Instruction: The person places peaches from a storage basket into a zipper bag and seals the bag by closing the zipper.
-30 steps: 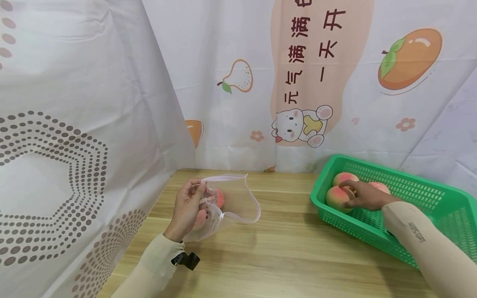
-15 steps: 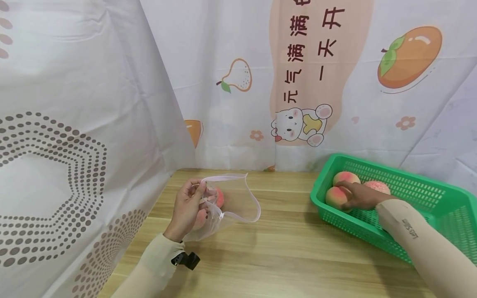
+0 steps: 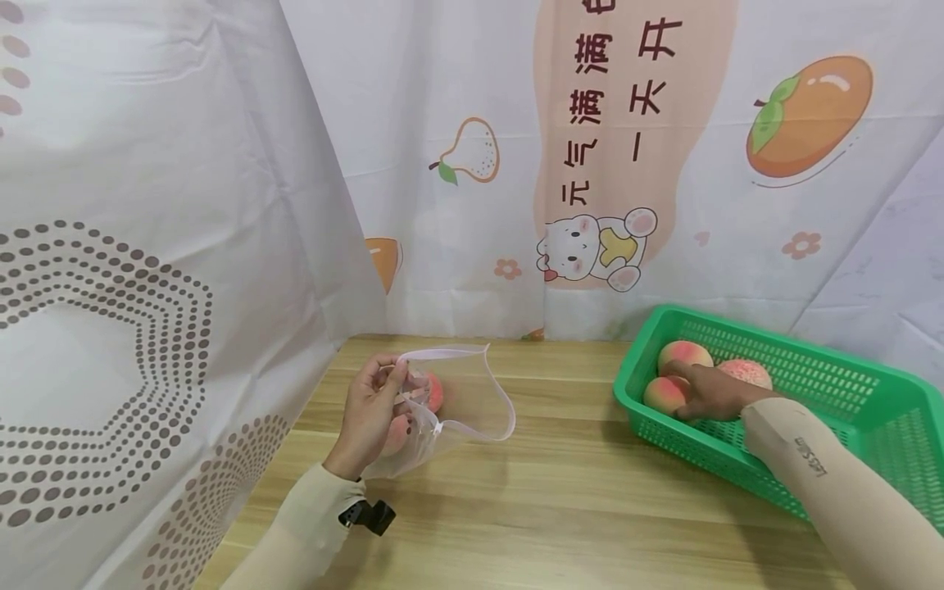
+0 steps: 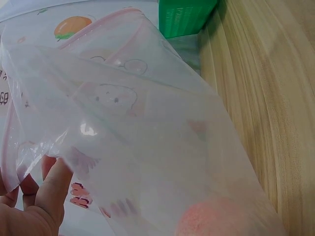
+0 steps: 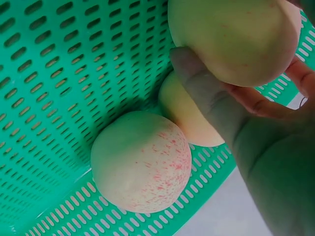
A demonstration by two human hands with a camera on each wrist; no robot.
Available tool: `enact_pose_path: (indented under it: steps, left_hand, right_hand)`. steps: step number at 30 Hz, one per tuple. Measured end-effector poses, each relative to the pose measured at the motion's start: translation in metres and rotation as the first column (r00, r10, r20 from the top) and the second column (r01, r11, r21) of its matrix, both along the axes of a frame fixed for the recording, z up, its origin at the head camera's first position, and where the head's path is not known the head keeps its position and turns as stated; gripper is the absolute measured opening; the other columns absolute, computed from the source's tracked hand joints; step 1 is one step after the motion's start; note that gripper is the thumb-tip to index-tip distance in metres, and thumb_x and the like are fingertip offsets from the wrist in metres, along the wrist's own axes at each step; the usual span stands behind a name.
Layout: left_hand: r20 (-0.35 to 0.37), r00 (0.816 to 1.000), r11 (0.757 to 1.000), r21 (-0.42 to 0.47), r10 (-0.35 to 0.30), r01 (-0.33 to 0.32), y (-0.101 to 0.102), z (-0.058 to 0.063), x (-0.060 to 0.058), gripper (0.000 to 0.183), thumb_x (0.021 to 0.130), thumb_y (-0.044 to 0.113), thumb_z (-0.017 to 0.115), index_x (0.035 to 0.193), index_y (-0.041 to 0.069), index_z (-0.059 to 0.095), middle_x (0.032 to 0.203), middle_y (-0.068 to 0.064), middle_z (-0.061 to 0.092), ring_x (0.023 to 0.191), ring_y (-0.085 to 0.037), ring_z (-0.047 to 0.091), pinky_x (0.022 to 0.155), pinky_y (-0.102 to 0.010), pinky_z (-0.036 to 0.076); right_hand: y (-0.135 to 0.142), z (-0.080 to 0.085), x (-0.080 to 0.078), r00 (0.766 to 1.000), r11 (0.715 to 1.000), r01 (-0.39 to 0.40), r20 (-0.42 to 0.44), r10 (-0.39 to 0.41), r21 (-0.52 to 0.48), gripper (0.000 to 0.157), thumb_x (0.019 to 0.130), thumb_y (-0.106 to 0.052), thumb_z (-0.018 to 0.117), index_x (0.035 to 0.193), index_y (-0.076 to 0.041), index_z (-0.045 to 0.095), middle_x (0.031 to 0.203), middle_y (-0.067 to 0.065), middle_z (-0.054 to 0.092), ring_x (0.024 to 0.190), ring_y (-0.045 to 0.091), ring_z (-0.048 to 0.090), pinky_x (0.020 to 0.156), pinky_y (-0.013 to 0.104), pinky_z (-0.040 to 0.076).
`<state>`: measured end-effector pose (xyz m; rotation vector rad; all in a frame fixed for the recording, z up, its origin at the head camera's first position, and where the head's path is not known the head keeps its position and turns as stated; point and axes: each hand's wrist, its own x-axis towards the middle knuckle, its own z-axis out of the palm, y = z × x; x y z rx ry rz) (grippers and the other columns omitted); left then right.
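My left hand [image 3: 371, 410] pinches the pink-rimmed mouth of a clear plastic bag [image 3: 472, 392] and holds it up off the wooden table. Two peaches [image 3: 433, 392] lie inside the bag, partly behind my fingers. The left wrist view shows the bag film [image 4: 147, 123], my fingers [image 4: 49, 191] and a pink peach [image 4: 216, 221] through it. My right hand [image 3: 706, 395] is inside the green basket [image 3: 826, 385], with fingers and thumb curled round a peach [image 3: 661, 394]. In the right wrist view that peach [image 5: 231, 34] sits in my grip, with two more peaches [image 5: 142, 162] below it on the basket floor [image 5: 54, 98].
The other two basket peaches [image 3: 684, 354] lie just behind my right hand. Printed curtains [image 3: 147, 246] hang close on the left and behind the table. Bare wood table [image 3: 560, 492] stretches between bag and basket. The basket's corner [image 4: 187, 17] shows behind the bag.
My right hand has closed further round the front peach and shifted it slightly toward the basket's near left corner. The left hand and bag have stayed still.
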<state>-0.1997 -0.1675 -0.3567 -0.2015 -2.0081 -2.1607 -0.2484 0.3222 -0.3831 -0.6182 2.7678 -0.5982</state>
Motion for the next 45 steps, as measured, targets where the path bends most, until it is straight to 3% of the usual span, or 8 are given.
enact_pose_path:
  steps: [10, 17, 19, 23, 27, 31, 39, 45]
  left_hand:
    - [0.003, 1.000, 1.000, 0.007, 0.004, -0.004, 0.000, 0.001, 0.000, 0.011, 0.106, 0.010, 0.049, 0.110, 0.000, 0.053, 0.091, -0.007, 0.062, 0.087, -0.021, 0.071, 0.074, -0.033, 0.061]
    - [0.004, 1.000, 1.000, 0.002, 0.006, -0.006, 0.000, 0.001, 0.001, 0.019, 0.106, 0.009, 0.049, 0.115, -0.007, 0.050, 0.091, -0.007, 0.062, 0.087, -0.022, 0.071, 0.074, -0.033, 0.061]
    - [0.004, 1.000, 1.000, 0.004, 0.006, -0.006, 0.000, 0.001, 0.001, 0.018, 0.106, 0.010, 0.049, 0.115, -0.007, 0.050, 0.091, -0.007, 0.062, 0.088, -0.023, 0.071, 0.075, -0.033, 0.061]
    - [0.002, 1.000, 1.000, 0.010, 0.008, -0.008, 0.000, 0.000, 0.001, 0.013, 0.106, 0.010, 0.050, 0.111, -0.001, 0.053, 0.091, -0.008, 0.062, 0.089, -0.026, 0.071, 0.076, -0.035, 0.061]
    - [0.007, 1.000, 1.000, 0.001, 0.015, -0.015, -0.001, 0.000, 0.001, 0.016, 0.106, 0.012, 0.051, 0.112, -0.002, 0.053, 0.091, -0.007, 0.063, 0.089, -0.026, 0.071, 0.076, -0.035, 0.061]
    - [0.012, 1.000, 1.000, -0.006, 0.019, -0.019, 0.000, 0.000, 0.001, 0.021, 0.106, 0.012, 0.050, 0.115, -0.007, 0.050, 0.091, -0.007, 0.063, 0.088, -0.024, 0.071, 0.076, -0.035, 0.061]
    - [0.008, 1.000, 1.000, 0.014, 0.008, -0.008, 0.001, 0.002, 0.002, 0.018, 0.106, 0.009, 0.049, 0.114, -0.006, 0.051, 0.090, -0.007, 0.062, 0.087, -0.022, 0.071, 0.076, -0.035, 0.061]
    - [0.012, 1.000, 1.000, 0.023, 0.002, -0.002, 0.001, 0.001, 0.002, 0.009, 0.106, 0.010, 0.049, 0.109, 0.003, 0.054, 0.090, -0.007, 0.062, 0.085, -0.019, 0.071, 0.077, -0.035, 0.061]
  right_hand:
    - [0.002, 0.000, 0.001, 0.999, 0.999, -0.018, -0.044, 0.017, -0.029, 0.074, 0.079, -0.017, 0.076, 0.140, 0.008, 0.042, 0.127, 0.024, 0.058, 0.091, 0.022, 0.053, 0.082, 0.043, 0.048]
    - [0.000, 0.007, 0.005, 0.998, 0.998, -0.015, -0.063, 0.011, -0.058, 0.074, 0.076, -0.014, 0.077, 0.140, 0.004, 0.043, 0.121, 0.021, 0.061, 0.079, 0.017, 0.052, 0.077, 0.038, 0.047]
    - [0.000, 0.010, 0.007, 0.997, 0.997, -0.013, -0.071, 0.008, -0.076, 0.076, 0.075, -0.013, 0.077, 0.141, 0.005, 0.043, 0.126, 0.025, 0.059, 0.080, 0.018, 0.053, 0.077, 0.038, 0.048]
    - [0.002, 0.013, 0.009, 0.992, 0.996, -0.022, -0.123, 0.011, -0.089, 0.074, 0.076, -0.013, 0.077, 0.139, 0.008, 0.045, 0.138, 0.029, 0.049, 0.099, 0.028, 0.057, 0.084, 0.044, 0.050]
    - [0.003, 0.015, 0.010, 0.979, 0.994, -0.043, -0.201, 0.022, -0.098, 0.067, 0.076, -0.011, 0.079, 0.135, 0.004, 0.051, 0.138, 0.022, 0.052, 0.115, 0.034, 0.054, 0.090, 0.047, 0.049]
    - [0.004, 0.020, 0.011, 0.969, 0.992, -0.055, -0.246, 0.025, -0.114, 0.064, 0.076, -0.009, 0.080, 0.133, -0.002, 0.052, 0.128, 0.015, 0.059, 0.110, 0.031, 0.055, 0.087, 0.046, 0.050]
    - [0.003, 0.028, 0.013, 0.963, 0.994, -0.024, -0.271, -0.007, -0.111, 0.064, 0.078, -0.014, 0.082, 0.134, 0.001, 0.053, 0.122, 0.017, 0.062, 0.101, 0.029, 0.056, 0.082, 0.050, 0.050]
    - [0.002, 0.030, 0.013, 0.942, 0.991, -0.055, -0.336, 0.009, -0.126, 0.060, 0.077, -0.012, 0.082, 0.129, 0.000, 0.056, 0.116, 0.010, 0.064, 0.096, 0.023, 0.055, 0.080, 0.045, 0.050]
